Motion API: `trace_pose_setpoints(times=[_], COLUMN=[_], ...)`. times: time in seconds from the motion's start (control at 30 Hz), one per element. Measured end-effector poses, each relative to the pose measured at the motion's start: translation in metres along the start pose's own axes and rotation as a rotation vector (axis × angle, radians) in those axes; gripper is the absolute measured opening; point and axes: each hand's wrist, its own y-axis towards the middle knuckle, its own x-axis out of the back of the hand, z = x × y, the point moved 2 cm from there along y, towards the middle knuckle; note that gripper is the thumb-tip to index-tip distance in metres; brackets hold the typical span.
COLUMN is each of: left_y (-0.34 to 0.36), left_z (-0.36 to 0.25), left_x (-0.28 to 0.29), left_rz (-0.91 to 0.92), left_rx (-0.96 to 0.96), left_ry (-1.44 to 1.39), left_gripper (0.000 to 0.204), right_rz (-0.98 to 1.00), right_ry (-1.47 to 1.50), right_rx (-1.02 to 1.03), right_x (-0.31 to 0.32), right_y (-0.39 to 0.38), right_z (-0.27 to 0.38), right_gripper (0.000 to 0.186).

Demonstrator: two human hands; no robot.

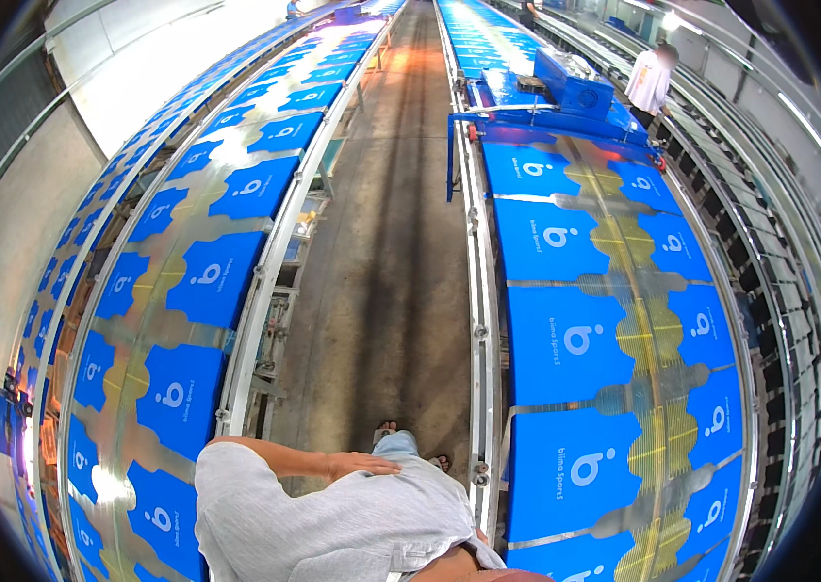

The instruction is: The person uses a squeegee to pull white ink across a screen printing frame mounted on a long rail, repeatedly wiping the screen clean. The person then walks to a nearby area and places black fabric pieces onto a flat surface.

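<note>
My left hand [362,464] lies flat across the front of my grey shirt, fingers stretched out and holding nothing visible. My left arm bends at the elbow beside the left printing table. A small bit of skin from my right hand or arm [481,534] shows at the right side of my body; its fingers are hidden. Blue cut fabric pieces [551,330] with white printed logos lie in rows on the long table to my right. Similar blue pieces [192,388] lie on the long table to my left, close to my left elbow.
A concrete aisle [352,320] runs ahead between metal table rails [478,291]. A blue machine [571,82] on a carriage spans the right table farther ahead. A person in a light top [648,78] stands beyond it. Another table row [71,252] runs along the far left wall.
</note>
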Motion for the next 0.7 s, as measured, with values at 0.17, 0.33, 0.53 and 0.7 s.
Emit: trace_pose_setpoints(times=[0.17, 0.33, 0.53, 0.7], left_y=[0.002, 0.0, 0.004, 0.01], left_z=[0.003, 0.008, 0.006, 0.005], left_x=[-0.002, -0.003, 0.003, 0.011], left_rz=[-0.043, -0.025, -0.013, 0.009], left_rx=[-0.061, -0.069, -0.063, -0.054], left_ry=[0.004, -0.008, -0.059, -0.051], left_gripper=[0.067, 0.073, 0.064, 0.059], right_rz=[-0.03, -0.063, -0.104, -0.143], right_ry=[0.0, 0.0, -0.03, -0.089], right_rx=[-0.019, -0.024, -0.015, 0.063], right_x=[-0.007, -0.014, -0.015, -0.016], right_y=[-0.008, -0.019, -0.034, -0.047], right_z=[0.0, 0.005, 0.015, 0.024], right_gripper=[0.037, 0.038, 0.039, 0.04])
